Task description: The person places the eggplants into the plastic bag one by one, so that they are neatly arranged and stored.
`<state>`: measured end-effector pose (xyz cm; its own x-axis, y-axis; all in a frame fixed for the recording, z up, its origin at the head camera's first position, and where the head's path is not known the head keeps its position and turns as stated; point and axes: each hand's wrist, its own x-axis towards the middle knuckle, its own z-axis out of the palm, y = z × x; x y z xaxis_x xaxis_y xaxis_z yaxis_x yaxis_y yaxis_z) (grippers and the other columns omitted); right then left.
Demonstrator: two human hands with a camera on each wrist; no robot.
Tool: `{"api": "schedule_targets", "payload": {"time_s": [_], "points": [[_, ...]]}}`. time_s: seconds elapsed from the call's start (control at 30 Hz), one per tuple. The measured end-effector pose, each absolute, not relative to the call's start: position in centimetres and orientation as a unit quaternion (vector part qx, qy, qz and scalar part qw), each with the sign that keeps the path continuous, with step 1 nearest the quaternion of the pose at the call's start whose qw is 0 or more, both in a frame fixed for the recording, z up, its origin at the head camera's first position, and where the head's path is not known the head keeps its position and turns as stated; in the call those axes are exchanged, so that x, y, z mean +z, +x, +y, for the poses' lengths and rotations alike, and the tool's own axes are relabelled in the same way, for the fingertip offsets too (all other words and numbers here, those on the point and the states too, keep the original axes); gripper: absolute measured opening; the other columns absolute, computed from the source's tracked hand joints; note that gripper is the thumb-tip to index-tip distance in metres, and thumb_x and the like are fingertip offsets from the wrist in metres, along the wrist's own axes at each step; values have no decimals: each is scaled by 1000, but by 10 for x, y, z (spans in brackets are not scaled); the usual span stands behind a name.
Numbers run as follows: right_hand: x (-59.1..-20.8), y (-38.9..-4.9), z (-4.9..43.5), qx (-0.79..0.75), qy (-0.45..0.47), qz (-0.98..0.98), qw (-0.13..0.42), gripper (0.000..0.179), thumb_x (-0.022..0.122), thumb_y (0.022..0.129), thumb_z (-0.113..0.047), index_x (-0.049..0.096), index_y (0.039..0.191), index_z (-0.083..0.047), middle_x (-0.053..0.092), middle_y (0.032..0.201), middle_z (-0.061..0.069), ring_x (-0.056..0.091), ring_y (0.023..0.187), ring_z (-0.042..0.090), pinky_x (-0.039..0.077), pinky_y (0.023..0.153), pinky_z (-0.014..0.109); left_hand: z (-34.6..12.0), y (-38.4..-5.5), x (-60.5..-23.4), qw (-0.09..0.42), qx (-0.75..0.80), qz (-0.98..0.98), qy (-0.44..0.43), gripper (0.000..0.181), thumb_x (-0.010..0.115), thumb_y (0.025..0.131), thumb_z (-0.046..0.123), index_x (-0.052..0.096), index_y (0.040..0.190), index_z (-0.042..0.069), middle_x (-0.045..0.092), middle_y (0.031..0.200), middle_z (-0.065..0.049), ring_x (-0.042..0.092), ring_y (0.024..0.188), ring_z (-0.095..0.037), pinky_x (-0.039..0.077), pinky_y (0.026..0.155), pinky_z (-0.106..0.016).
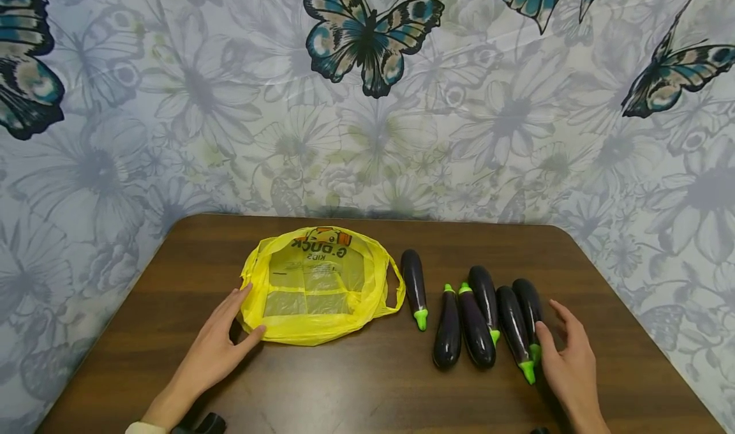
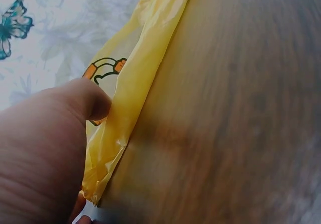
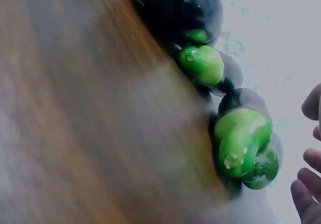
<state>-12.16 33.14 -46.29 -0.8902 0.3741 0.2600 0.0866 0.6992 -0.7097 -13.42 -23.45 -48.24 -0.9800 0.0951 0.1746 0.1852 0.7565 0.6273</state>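
Note:
A yellow plastic bag (image 1: 312,335) lies with its mouth spread wide on the left half of the table, a duck print at its back edge. My left hand (image 1: 215,344) rests at the bag's left side, fingers extended along it and thumb (image 2: 95,101) on the front rim. To the right of the bag lie several dark eggplants with green stem ends; one eggplant (image 1: 413,281) is beside the bag handle. My right hand (image 1: 568,357) hovers at the rightmost eggplant (image 1: 526,303), thumb close to its green end (image 3: 241,143), fingers spread and nothing between them.
The brown wooden table (image 1: 344,396) has rounded far corners. Behind it hangs a pale cloth (image 1: 396,153) printed with flowers and blue butterflies. A small black object (image 1: 209,423) sits at the near edge by my left wrist.

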Motion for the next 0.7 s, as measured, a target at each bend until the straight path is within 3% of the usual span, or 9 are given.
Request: {"api": "schedule_targets", "payload": {"time_s": [0.07,0.13,0.27,0.7], "points": [[-465,-120,331,368,-135,-901,185,53,57,106,-23,44,156,-13,46,153,26,52,130,50,47,98,44,-235,-136,-484,73,-339,-935,-81,85,75,95,41,34,160,7,32,163,-26,30,149,-50,33,107,-76],[-466,-119,330,371,-130,-902,181,54,58,106,-25,44,156,-13,46,153,26,53,129,52,49,93,28,-235,-137,-486,80,-337,-934,-84,82,77,93,40,39,157,4,34,162,-27,31,148,-50,34,107,-76],[-467,-120,328,370,-105,-905,180,54,60,105,-26,45,155,-10,46,152,26,54,128,51,35,78,-1,-234,-137,-489,92,-332,-934,-89,76,80,91,39,47,151,6,37,159,-28,34,146,-51,36,105,-77],[-472,-121,335,366,-57,-910,186,46,59,106,-19,51,148,-3,43,156,27,57,125,51,28,83,-8,-227,-130,-487,85,-302,-945,-95,81,79,90,44,44,153,7,41,155,-28,45,135,-55,37,99,-80]]}}
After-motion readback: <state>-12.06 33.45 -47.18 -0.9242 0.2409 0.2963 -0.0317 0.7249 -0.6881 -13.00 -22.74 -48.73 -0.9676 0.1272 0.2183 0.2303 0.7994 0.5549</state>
